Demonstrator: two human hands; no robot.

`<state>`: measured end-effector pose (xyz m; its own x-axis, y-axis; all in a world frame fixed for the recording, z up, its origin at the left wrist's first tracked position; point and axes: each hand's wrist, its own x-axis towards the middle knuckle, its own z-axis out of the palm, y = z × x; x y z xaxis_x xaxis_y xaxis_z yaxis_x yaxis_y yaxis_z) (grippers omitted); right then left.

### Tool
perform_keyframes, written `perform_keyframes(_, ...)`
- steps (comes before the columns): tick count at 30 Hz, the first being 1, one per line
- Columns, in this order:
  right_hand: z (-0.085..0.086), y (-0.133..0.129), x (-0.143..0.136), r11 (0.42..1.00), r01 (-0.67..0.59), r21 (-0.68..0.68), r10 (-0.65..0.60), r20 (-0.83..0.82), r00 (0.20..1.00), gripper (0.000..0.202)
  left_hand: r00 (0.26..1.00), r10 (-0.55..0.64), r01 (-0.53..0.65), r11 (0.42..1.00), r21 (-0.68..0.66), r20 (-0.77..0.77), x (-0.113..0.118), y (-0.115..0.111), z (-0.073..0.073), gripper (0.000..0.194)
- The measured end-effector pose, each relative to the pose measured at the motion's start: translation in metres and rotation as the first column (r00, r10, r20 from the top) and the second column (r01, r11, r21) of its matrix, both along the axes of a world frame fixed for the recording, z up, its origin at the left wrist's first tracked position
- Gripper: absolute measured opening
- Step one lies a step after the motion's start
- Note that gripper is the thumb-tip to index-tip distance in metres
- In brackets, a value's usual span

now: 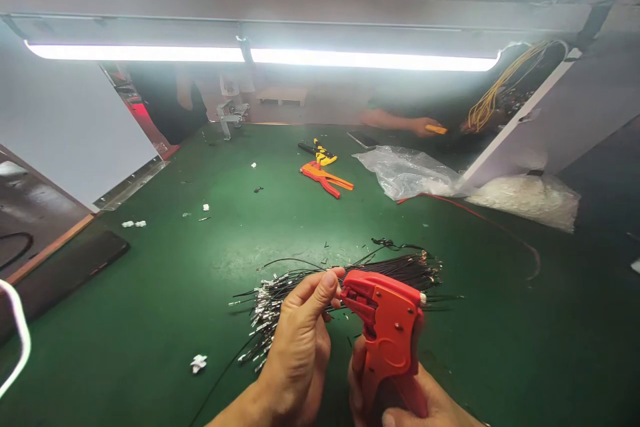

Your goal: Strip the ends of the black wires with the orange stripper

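My right hand (400, 400) grips the handles of a red crimping tool (387, 330), held upright near the front edge. My left hand (300, 340) pinches a thin black wire at the tool's jaw, thumb and forefinger touching the jaw tip. Behind both hands lies a bundle of black wires (345, 277) with metal terminals on their left ends, spread on the green mat (150, 293).
An orange and a yellow hand tool (325, 173) lie mid-table. Clear plastic bags (410, 173) and a bag of white parts (525, 197) sit at right. Another person's hand (420, 125) works at the far side by yellow wires (500, 90). A dark phone-like slab (65, 273) lies at left.
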<state>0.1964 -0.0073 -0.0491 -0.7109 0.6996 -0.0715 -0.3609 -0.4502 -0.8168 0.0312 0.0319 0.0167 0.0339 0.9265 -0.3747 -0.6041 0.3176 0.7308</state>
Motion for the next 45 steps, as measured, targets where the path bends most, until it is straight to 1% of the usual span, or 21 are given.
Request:
perform_keyframes(6, 0.002, 0.002, 0.002, 1.0, 0.009, 0.006, -0.009, 0.044, 0.999, 0.046, 0.996, 0.017, -0.012, 0.998, 0.059, -0.092, -0.002, 0.004, -0.003, 0.027)
perform_keyframes(10, 0.004, 0.003, 0.004, 1.0, -0.007, -0.011, 0.008, 0.091, 0.996, 0.046, 0.987, 0.036, -0.02, 0.995, 0.098, -0.159, -0.005, 0.005, -0.005, 0.03)
perform_keyframes(12, 0.002, 0.002, 0.004, 1.0, -0.001, -0.009, 0.002, 0.081, 0.997, 0.046, 0.983, 0.04, -0.02, 0.993, 0.114, -0.18, -0.005, 0.005, -0.006, 0.032)
perform_keyframes(14, -0.002, 0.001, 0.003, 1.0, 0.015, -0.015, -0.014, 0.036, 0.999, 0.045, 0.98, 0.045, -0.022, 0.993, 0.12, -0.195, -0.005, 0.005, -0.006, 0.033)
perform_keyframes(16, -0.006, 0.0, 0.003, 1.0, 0.015, -0.003, -0.016, -0.044, 0.999, 0.043, 0.977, 0.051, -0.027, 0.993, 0.115, -0.209, -0.005, 0.004, -0.006, 0.034)
perform_keyframes(19, -0.012, 0.0, 0.001, 0.999, 0.006, 0.041, -0.001, -0.123, 0.992, 0.037, 0.971, 0.062, -0.037, 0.993, 0.112, -0.23, -0.005, 0.004, -0.005, 0.037)
perform_keyframes(23, -0.015, -0.001, 0.001, 0.999, 0.006, 0.054, 0.004, -0.184, 0.983, 0.03, 0.956, 0.103, -0.062, 0.986, 0.155, -0.274, -0.007, 0.005, -0.009, 0.034)
perform_keyframes(26, -0.017, -0.002, 0.002, 0.999, 0.023, 0.029, -0.016, -0.233, 0.972, 0.026, 0.938, 0.136, -0.074, 0.977, 0.201, -0.318, -0.009, 0.005, -0.013, 0.032)
perform_keyframes(29, -0.017, -0.003, 0.003, 0.999, 0.021, 0.038, -0.012, -0.224, 0.975, 0.024, 0.912, 0.175, -0.079, 0.962, 0.261, -0.37, -0.009, 0.006, -0.014, 0.031)
perform_keyframes(33, -0.012, -0.002, 0.003, 0.998, 0.038, 0.05, -0.027, -0.208, 0.978, 0.026, 0.874, 0.215, -0.066, 0.941, 0.332, -0.436, -0.011, 0.008, -0.01, 0.031)
perform_keyframes(36, -0.01, -0.001, 0.003, 0.997, 0.04, 0.061, -0.031, -0.148, 0.988, 0.026, 0.848, 0.237, -0.054, 0.929, 0.366, -0.475, -0.011, 0.009, -0.007, 0.029)
perform_keyframes(41, -0.012, -0.001, 0.004, 0.998, 0.041, 0.037, -0.037, -0.118, 0.992, 0.032, 0.821, 0.229, 0.001, 0.916, 0.402, -0.524, -0.011, 0.007, -0.006, 0.031)
perform_keyframes(45, -0.011, -0.001, 0.007, 0.998, 0.036, 0.058, -0.03, -0.091, 0.995, 0.029, 0.805, 0.223, 0.029, 0.91, 0.413, -0.55, -0.011, 0.005, -0.006, 0.032)
